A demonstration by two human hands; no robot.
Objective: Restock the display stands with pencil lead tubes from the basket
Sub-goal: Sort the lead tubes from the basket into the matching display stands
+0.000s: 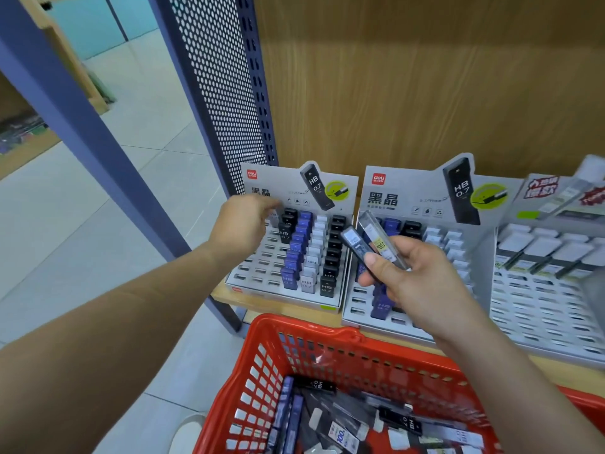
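Right hand [415, 276] grips two lead tubes [376, 235] between thumb and fingers, above the middle display stand [360, 311]. Left hand [240, 224] reaches to the far-left slots of the left display stand [262, 273]; its fingers are blurred, so their grasp can't be told. More loose tubes [402, 421] lie in the red basket [327, 335], near.

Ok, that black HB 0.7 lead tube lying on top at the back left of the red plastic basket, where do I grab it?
Pinch the black HB 0.7 lead tube across its long edges at mid-length, coming straight down from above. It lies flat on the pile, label up, and the red plastic basket walls block a side approach. The right hand is full, gripping two tubes.
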